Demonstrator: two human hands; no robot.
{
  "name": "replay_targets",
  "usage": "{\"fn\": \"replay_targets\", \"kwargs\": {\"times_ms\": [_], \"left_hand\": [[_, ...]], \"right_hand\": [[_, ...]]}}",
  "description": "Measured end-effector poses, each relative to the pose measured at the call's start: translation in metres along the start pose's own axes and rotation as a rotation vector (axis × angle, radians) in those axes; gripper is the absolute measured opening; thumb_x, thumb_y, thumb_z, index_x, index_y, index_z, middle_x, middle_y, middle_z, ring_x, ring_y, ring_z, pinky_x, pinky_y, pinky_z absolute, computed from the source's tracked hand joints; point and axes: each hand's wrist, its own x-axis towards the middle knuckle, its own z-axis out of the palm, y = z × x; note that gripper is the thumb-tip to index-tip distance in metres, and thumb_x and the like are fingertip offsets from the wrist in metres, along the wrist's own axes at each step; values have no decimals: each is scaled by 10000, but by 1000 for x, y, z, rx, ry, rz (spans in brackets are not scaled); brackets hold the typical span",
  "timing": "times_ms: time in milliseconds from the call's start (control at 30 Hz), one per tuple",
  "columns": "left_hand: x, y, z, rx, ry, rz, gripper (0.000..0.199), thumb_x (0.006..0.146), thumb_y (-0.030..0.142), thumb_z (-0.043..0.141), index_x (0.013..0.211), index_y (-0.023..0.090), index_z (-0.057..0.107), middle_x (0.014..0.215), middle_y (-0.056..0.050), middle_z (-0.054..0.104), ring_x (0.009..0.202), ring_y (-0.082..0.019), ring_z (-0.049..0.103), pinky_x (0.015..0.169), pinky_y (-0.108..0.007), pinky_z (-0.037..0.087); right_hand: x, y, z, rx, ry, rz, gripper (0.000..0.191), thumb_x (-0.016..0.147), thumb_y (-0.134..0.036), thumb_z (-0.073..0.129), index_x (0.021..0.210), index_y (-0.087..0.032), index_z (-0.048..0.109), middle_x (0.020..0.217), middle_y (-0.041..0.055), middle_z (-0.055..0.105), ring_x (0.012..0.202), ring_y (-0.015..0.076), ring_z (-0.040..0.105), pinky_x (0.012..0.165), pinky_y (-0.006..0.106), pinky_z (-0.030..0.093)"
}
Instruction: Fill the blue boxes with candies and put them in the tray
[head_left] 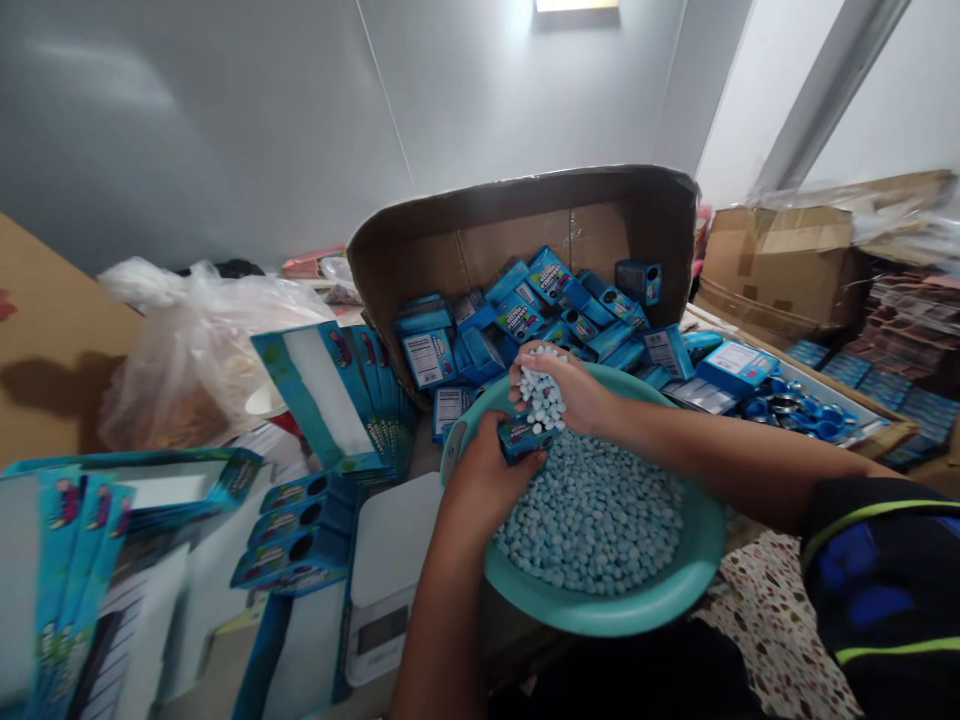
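Small blue box point(525, 438) lies crosswise, mouth rightward.

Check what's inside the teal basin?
The teal basin holds a heap of small pale-blue candies. Above it, the right hand cups more candies over a small blue box held by the left hand. The basin's bottom is covered.

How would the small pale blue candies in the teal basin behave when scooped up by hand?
The pale blue candies look small, hard and rounded, so they would likely roll and spill. The right hand cups a loose heap, suggesting no clumping. Each is probably light, though the full teal basin may be heavy.
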Motion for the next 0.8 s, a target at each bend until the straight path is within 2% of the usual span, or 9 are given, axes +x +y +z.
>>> {"fn": "replay_targets", "kwargs": {"times_ms": [100, 233, 400, 600, 800], "left_hand": [[0, 1, -1, 22, 3, -7, 488, 674, 317, 909, 1104, 273, 682, 1001, -51, 747, 979, -345, 735, 769, -383, 557], [0, 0, -1, 59, -28, -15, 509, 733, 354, 881, 1185, 274, 660, 1083, -61, 751, 1036, -350, 727, 811, -396, 553], [0, -1, 0, 41, 11, -20, 459, 721, 331, 896, 1113, 282, 663, 997, -40, 750, 962, -336, 737, 767, -379, 562], [1, -2, 1, 39, -23, 85, 462, 774, 330, 864, 1188, 279, 667, 1030, -49, 751, 975, -327, 736, 803, -391, 576], [5, -4, 2, -28, 3, 87, 464, 747, 353, 884, 1149, 254, 676, 1055, -59, 749, 978, -314, 729, 868, -418, 586]], "right_hand": [[0, 0, -1, 10, -20, 24, 273, 819, -426, 757, 884, -236, 573, 865, 22, 639, 731, 196, 663, 661, 328, 560], [0, -1, -1, 30, -60, 20, 251, 837, -446, 715, 823, -224, 598, 826, 33, 627, 725, 200, 647, 698, 347, 566], [2, -2, -2, 44, -49, 17, 344, 866, -540, 668, 757, -223, 591, 816, 56, 633, 712, 218, 626, 671, 373, 573], [3, -1, -2, 62, -28, -15, 368, 942, -487, 596, 703, -207, 584, 764, 59, 610, 691, 209, 628, 634, 358, 568], [0, 1, 2, 58, -27, -100, 375, 980, -417, 581, 681, -191, 586, 716, 53, 602, 659, 196, 631, 602, 334, 534]]}}
